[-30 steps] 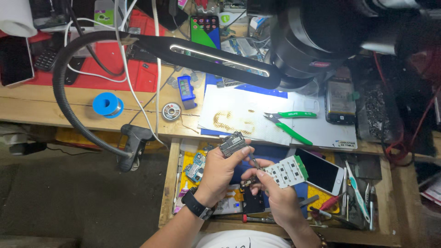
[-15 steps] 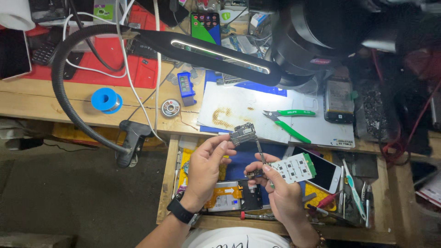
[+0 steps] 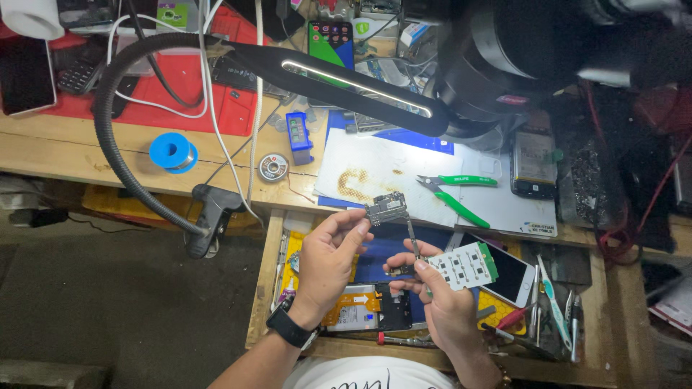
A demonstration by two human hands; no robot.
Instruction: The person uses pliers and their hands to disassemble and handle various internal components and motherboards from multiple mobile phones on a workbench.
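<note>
Both hands on small circuit board

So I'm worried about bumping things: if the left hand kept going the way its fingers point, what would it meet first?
Probably the white mat past the circuit board that the left hand pinches; the green pliers lie to the side. Depth is unclear.
</note>
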